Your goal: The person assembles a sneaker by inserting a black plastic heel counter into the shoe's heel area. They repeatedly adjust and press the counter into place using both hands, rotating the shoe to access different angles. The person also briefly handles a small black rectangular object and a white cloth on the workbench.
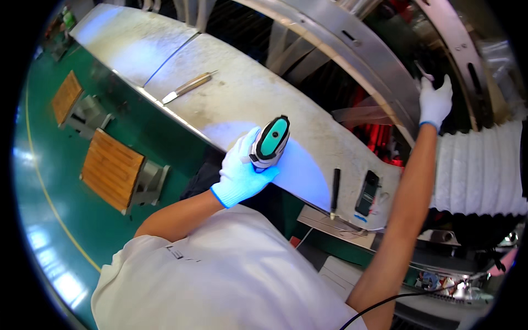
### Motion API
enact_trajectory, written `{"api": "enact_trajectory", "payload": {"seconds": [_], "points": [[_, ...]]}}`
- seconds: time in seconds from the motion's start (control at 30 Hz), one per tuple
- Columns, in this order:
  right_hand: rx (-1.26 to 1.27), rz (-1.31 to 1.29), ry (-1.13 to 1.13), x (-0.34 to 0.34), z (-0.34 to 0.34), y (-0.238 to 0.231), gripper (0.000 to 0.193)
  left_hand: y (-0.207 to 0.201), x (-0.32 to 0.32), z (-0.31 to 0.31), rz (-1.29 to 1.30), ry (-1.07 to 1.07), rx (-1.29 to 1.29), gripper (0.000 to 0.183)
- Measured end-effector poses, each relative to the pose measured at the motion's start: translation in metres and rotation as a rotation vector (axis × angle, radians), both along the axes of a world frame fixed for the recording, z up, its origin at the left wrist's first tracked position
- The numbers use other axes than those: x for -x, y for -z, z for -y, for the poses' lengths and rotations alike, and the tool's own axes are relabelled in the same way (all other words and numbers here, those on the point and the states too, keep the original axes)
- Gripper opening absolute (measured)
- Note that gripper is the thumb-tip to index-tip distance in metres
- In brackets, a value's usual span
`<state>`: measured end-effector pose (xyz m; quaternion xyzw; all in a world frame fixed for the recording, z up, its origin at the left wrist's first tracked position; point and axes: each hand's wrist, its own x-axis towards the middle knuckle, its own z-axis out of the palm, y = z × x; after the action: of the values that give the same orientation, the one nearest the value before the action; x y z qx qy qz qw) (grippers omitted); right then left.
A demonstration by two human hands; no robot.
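My left hand [242, 170], in a white glove lit blue, is closed around a handheld device [275, 136] with a teal oval face and black rim. It is held over the near edge of the worktop [242, 82]; its exact kind does not show. Far to the right, my gloved right hand [436, 103] reaches into the machine beside a curved metal rail [379, 77]. Its thumb and forefinger stand apart, and the other fingers are partly hidden. A slim pale piece [422, 70] lies by the fingertips; whether I touch it cannot be seen.
On the worktop lie a wooden-handled knife [190, 87], a black rod [335, 190] and a black phone-like device [367, 192]. Clear plastic strips [286, 49] hang from the machine. A white ribbed duct [478, 170] stands right. Wooden-topped stools [113, 170] are on the green floor.
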<state>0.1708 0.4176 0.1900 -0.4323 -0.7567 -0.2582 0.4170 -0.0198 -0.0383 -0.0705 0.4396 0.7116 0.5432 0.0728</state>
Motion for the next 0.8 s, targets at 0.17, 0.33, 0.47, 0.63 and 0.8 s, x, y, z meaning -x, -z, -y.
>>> {"api": "enact_trajectory", "payload": {"seconds": [0.17,0.33,0.47,0.63,0.8], "points": [[0.240,-0.055,-0.009,0.008,-0.008,-0.022,0.041,0.002,-0.009,-0.009,0.028,0.008,0.051,0.103],[0.092,-0.333,-0.578,0.045,0.146,0.040,0.025,-0.004,-0.001,-0.004,0.103,-0.014,0.139,0.102],[0.056,0.046,-0.701,-0.037,0.281,0.126,0.024,-0.021,0.002,0.003,0.221,0.153,0.157,0.105],[0.527,0.151,-0.650,-0.088,0.394,0.277,0.034,0.006,0.011,0.060,-0.405,0.343,0.057,0.092],[0.597,-0.091,-0.400,-0.076,0.419,0.292,0.052,0.029,0.039,0.044,-0.803,0.324,-0.144,0.066]]}}
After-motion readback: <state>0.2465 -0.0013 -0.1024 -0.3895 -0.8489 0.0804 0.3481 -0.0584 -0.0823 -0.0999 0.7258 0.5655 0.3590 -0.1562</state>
